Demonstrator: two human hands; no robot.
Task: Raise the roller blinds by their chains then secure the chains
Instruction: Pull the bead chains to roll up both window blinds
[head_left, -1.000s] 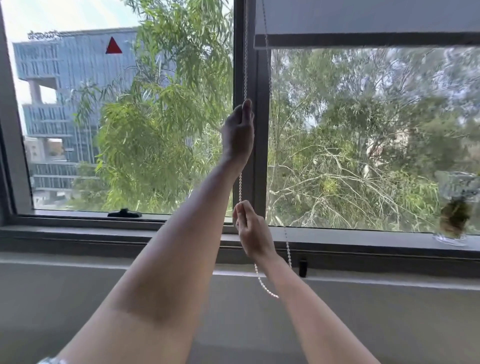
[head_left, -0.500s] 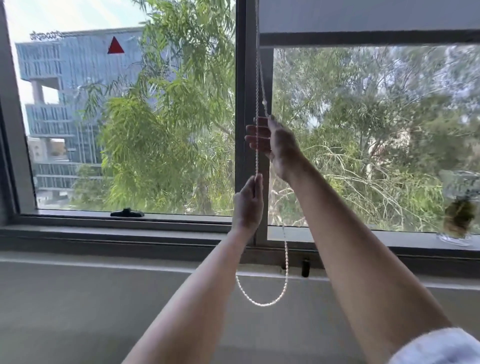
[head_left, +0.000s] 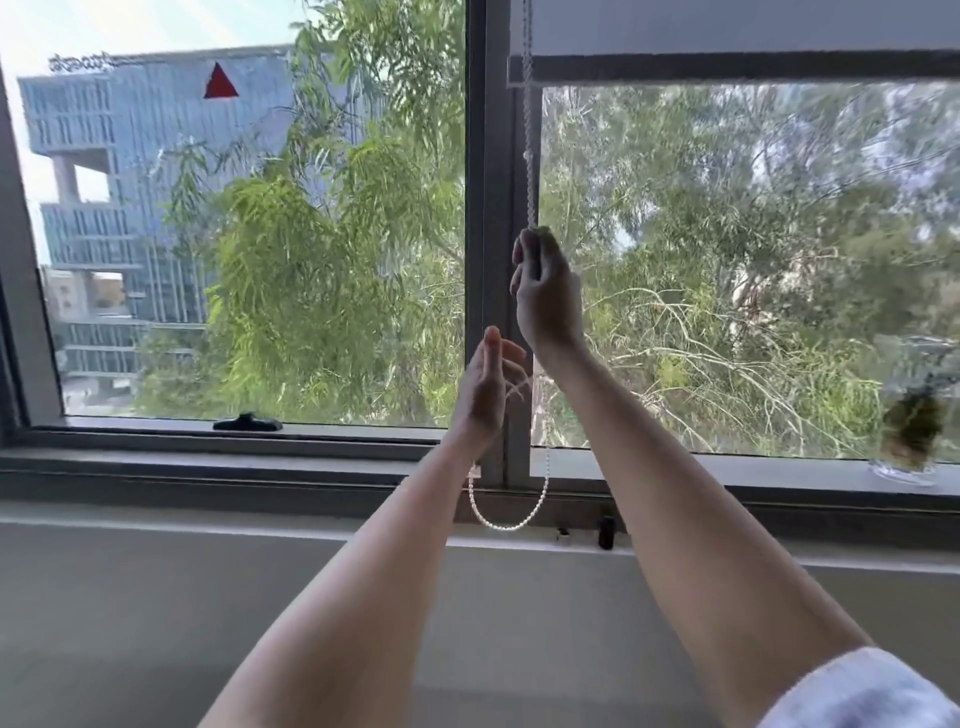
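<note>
Window sill (head_left: 727, 470) beneath. Right hand (head_left: 545, 291) closed on bead chain (head_left: 530, 171); left hand (head_left: 488, 387) open, empty. Could slip free, dropping blind (head_left: 727, 26).

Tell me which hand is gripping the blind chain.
The right hand, the higher one, is closed around the chain. The left hand below it is open, fingers spread.

Bare forearms — white sleeve (head_left: 862, 691).
</note>
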